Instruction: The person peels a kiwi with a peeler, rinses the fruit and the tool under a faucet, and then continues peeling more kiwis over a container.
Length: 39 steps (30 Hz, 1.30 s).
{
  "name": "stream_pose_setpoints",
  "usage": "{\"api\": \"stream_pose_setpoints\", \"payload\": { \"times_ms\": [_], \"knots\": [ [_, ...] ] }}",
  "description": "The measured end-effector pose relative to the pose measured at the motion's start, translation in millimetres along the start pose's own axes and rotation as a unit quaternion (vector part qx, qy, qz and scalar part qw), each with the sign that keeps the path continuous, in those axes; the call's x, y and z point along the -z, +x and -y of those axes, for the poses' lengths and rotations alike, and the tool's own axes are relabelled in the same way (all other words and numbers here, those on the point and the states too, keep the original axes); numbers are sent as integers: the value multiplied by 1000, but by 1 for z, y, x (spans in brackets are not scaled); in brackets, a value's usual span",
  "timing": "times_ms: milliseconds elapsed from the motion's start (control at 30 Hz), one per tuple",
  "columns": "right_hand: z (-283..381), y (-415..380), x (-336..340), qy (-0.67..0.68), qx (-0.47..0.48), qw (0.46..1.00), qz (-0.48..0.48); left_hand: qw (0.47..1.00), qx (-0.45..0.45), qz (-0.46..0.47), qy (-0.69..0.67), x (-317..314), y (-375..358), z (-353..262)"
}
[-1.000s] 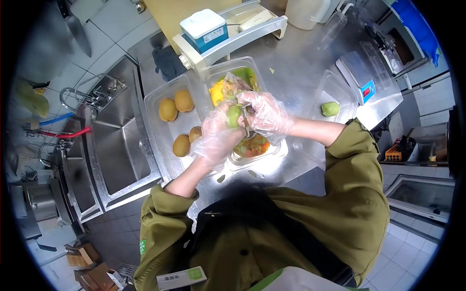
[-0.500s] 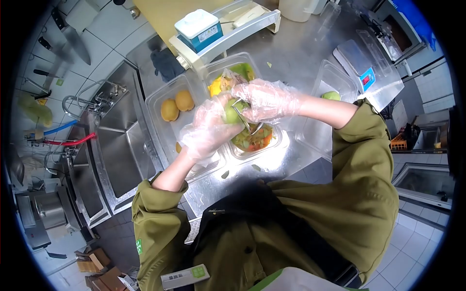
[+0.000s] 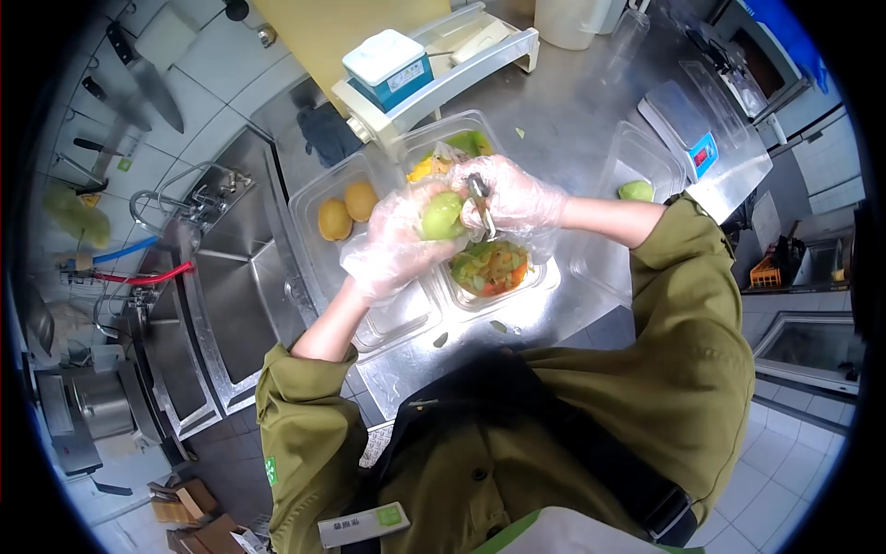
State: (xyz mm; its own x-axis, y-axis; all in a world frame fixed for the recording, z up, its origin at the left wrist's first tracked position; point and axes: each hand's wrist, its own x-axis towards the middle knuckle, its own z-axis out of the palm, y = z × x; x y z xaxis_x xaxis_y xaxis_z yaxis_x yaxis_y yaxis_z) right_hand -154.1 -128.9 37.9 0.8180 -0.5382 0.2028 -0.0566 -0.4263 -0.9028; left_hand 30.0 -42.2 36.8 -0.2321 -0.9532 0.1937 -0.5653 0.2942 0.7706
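In a clear plastic glove, my left hand (image 3: 392,242) is closed around a smooth pale green fruit (image 3: 443,218), whose exact kind I cannot make out. My right hand (image 3: 524,192), gloved too, grips a metal peeler (image 3: 479,196) just right of the fruit. Whether its blade touches the fruit is hard to tell. Below both hands is a clear container of green and orange peelings (image 3: 491,270). Behind them stands another clear tub (image 3: 443,127) with yellow and green pieces inside, partly hidden by my hands.
At left, two yellow-brown fruits (image 3: 347,210) lie in a clear tray. Another green fruit (image 3: 635,190) sits in a container at right, beside a scale (image 3: 678,129). A blue box with white lid (image 3: 388,69) is at the back. The sink (image 3: 238,314) borders the steel counter; knives (image 3: 152,83) hang on the wall.
The peeler has turned more upright and lifted off the fruit's front, so more of the fruit shows. The whole view has shifted slightly. Both hands keep their hold.
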Motion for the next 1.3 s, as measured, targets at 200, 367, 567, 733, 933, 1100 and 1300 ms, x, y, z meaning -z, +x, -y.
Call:
{"api": "stream_pose_setpoints", "payload": {
  "times_ms": [200, 367, 567, 733, 933, 1100, 1300],
  "knots": [
    [1, -4, -3, 146, -57, 988, -15, 987, 28, 9, -161, 3, -2, 1],
    [-12, -12, 1, 271, -94, 958, 9, 932, 96, -31, -349, -3, -7, -2],
    [12, -14, 19, 374, -216, 899, -78, 866, 107, -104, -478, -16, -17, 8],
    [-5, -10, 19, 115, -163, 979, -32, 763, 165, -40, -623, -9, -31, 1],
    [7, -9, 10, -304, -79, 949, 7, 778, 169, -14, -605, -12, -31, -3],
    [26, -4, 10, -210, 64, 974, 49, 790, 185, 24, -584, -8, -31, -6],
    [28, -2, 8, -210, 67, 969, 109, 832, 190, 38, -520, -7, -29, -8]
  ]
}}
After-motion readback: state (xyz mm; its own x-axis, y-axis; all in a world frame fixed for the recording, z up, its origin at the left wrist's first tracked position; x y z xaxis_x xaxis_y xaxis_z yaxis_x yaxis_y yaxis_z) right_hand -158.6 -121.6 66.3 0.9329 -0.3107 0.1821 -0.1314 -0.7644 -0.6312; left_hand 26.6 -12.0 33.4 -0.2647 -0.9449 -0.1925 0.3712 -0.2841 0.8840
